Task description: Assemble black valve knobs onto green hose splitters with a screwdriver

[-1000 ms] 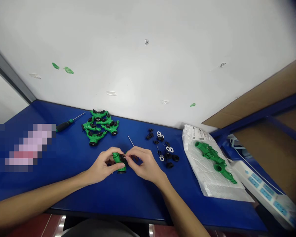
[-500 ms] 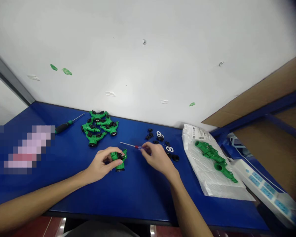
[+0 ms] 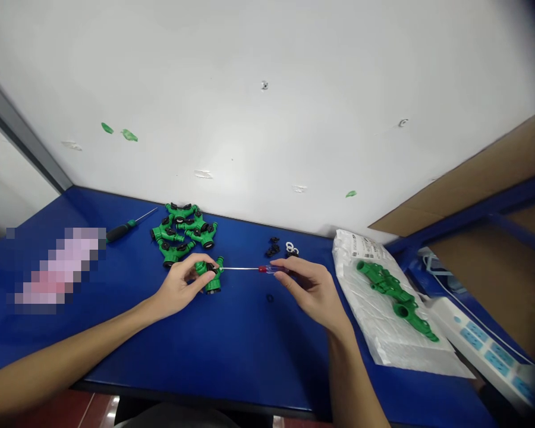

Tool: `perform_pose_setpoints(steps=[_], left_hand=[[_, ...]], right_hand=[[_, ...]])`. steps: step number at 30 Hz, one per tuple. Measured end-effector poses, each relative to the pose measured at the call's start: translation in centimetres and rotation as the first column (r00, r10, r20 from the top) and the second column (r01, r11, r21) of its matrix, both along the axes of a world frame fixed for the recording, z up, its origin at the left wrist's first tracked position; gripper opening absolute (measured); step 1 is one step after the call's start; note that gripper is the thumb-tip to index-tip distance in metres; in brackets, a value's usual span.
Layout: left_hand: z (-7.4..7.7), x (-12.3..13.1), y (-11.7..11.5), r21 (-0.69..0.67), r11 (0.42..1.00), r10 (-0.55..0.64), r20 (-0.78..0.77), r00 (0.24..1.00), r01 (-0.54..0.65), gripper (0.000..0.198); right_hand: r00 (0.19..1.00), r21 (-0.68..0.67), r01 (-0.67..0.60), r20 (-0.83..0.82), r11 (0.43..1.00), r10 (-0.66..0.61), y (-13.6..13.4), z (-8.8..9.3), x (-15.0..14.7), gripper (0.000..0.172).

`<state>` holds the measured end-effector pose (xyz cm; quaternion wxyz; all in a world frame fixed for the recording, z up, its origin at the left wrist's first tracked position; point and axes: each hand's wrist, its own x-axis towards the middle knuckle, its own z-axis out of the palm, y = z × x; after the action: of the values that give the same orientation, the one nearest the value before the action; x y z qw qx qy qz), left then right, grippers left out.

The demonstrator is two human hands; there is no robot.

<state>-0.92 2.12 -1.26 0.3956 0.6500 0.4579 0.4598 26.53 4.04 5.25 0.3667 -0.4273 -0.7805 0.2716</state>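
My left hand [image 3: 181,287] grips a green plastic fitting [image 3: 210,277] with black parts, resting it on the blue table [image 3: 232,351]. My right hand [image 3: 310,287] pinches a thin screwdriver [image 3: 254,269] with a red and clear handle. Its metal shaft lies level and its tip touches the right end of the fitting. A small black piece [image 3: 270,298] lies on the table just below the screwdriver handle.
A pile of green fittings [image 3: 182,232] and a black-and-green screwdriver [image 3: 127,225] lie at the back left. Small black and white rings [image 3: 282,247] sit behind my right hand. A white bag [image 3: 386,303] carries more green parts [image 3: 395,297]. A power strip [image 3: 485,351] lies far right.
My right hand left the fitting, picked up the thin screwdriver and swung its tip to the fitting. My left hand kept hold of the fitting and shifted it slightly back.
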Motion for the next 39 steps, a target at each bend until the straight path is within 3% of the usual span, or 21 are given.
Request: perform_pose_setpoints(steps=[11,39], left_hand=[[-0.19,0.16,-0.02,0.09,0.995,-0.038,-0.026,0.999,0.04,0.019],[-0.4,0.15,0.05,0.168,0.983,-0.066,-0.06,0.996,0.075,0.018]], right_hand=[[0.998,0.055,-0.044,0.044,0.997,0.042,-0.24,0.07,-0.44,0.017],[0.998,0.105,-0.064,0.034,0.992,0.061,-0.64,0.81,-0.26,0.019]])
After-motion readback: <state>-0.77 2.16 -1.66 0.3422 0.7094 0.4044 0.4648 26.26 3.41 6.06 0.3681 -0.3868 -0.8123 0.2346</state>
